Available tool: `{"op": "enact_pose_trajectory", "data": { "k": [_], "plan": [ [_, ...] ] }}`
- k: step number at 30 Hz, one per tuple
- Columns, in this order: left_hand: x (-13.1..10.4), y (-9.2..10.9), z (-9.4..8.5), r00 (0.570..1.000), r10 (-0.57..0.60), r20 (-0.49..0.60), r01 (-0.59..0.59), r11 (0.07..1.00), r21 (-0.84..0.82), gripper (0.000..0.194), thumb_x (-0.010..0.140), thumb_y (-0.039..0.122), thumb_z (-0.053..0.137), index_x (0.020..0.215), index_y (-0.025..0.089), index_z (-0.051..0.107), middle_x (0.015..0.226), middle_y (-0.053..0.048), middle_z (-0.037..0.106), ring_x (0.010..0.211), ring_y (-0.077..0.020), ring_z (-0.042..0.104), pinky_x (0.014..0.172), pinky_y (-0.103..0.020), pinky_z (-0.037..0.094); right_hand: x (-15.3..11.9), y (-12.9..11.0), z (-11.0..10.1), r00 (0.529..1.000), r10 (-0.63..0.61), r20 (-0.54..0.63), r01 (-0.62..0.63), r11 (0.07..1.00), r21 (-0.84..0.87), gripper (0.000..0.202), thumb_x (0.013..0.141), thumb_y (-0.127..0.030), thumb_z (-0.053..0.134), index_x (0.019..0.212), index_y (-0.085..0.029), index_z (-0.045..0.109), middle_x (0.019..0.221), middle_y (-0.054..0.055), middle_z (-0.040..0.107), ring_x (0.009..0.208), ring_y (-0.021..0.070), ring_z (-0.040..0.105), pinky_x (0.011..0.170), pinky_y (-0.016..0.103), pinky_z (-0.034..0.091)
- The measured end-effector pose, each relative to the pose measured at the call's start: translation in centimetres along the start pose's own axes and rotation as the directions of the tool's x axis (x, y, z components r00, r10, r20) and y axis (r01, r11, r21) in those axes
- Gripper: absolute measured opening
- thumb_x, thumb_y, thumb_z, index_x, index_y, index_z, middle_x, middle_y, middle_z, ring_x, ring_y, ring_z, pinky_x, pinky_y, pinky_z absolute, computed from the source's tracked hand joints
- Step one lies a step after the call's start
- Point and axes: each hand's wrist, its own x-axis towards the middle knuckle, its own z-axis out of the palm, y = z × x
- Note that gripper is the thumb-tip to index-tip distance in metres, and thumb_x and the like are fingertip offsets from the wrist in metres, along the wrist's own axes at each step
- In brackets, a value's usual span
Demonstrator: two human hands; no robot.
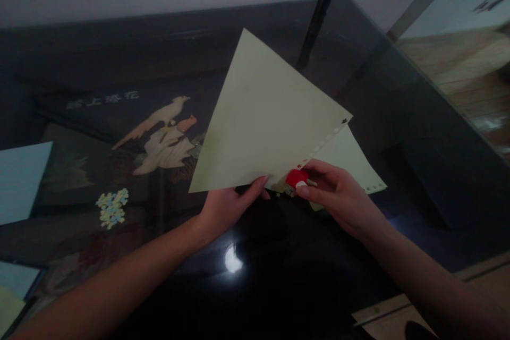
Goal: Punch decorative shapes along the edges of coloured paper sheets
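Observation:
A pale yellow-green sheet of paper (263,117) is held up over the dark table, one corner pointing away from me. My left hand (231,204) grips its lower edge, thumb on top and the other fingers mostly underneath. My right hand (342,194) is closed on a small red and white punch (297,178) at the paper's right lower edge. Small cut-out shapes run along that edge, with a dark star-like hole near the right corner. Beneath, to the right, lies another pale sheet part (354,156) with holes along its edge; whether it is the same sheet I cannot tell.
A cluster of small pale cut-outs (112,208) lies on the glossy dark table (191,276) at the left. Light blue paper (24,180) is at the left edge, with more paper below. A black pole (322,10) stands behind the sheet. The table shows a bird picture.

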Motion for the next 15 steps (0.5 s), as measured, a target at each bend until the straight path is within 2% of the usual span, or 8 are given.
{"op": "enact_pose_trajectory", "data": {
  "k": [7, 10, 15],
  "plan": [
    [0.03, 0.06, 0.07, 1.000, -0.031, 0.000, 0.031, 0.999, -0.037, 0.033, 0.087, 0.027, 0.052, 0.057, 0.026, 0.066, 0.069, 0.004, 0.073, 0.075, -0.0158, 0.068, 0.091, -0.031, 0.048, 0.03, 0.07, 0.14, 0.998, 0.052, -0.045, -0.049, 0.996, 0.072, 0.031, 0.057, -0.021, 0.084, 0.084, -0.024, 0.070, 0.088, -0.002, 0.073, 0.081, 0.0108, 0.065, 0.081, 0.026, 0.050],
    [0.02, -0.04, 0.08, 0.999, -0.037, 0.006, 0.037, 0.999, -0.026, 0.033, 0.087, 0.028, 0.053, 0.057, 0.027, 0.066, 0.071, 0.004, 0.074, 0.076, -0.0160, 0.068, 0.091, -0.032, 0.047, 0.00, 0.28, 0.08, 0.998, 0.020, -0.056, -0.014, 0.994, 0.107, 0.035, 0.055, -0.017, 0.085, 0.085, -0.026, 0.070, 0.088, -0.003, 0.072, 0.081, 0.0109, 0.065, 0.081, 0.027, 0.051],
    [0.02, -0.07, 0.06, 0.999, -0.045, 0.010, 0.045, 0.998, -0.034, 0.033, 0.087, 0.030, 0.052, 0.057, 0.028, 0.066, 0.072, 0.004, 0.074, 0.077, -0.0161, 0.068, 0.092, -0.031, 0.047, 0.10, 0.32, -0.14, 0.997, -0.075, 0.034, 0.074, 0.997, 0.037, 0.030, 0.061, -0.015, 0.081, 0.087, -0.026, 0.071, 0.090, -0.003, 0.066, 0.085, 0.0118, 0.064, 0.083, 0.028, 0.051]
  ]
}}
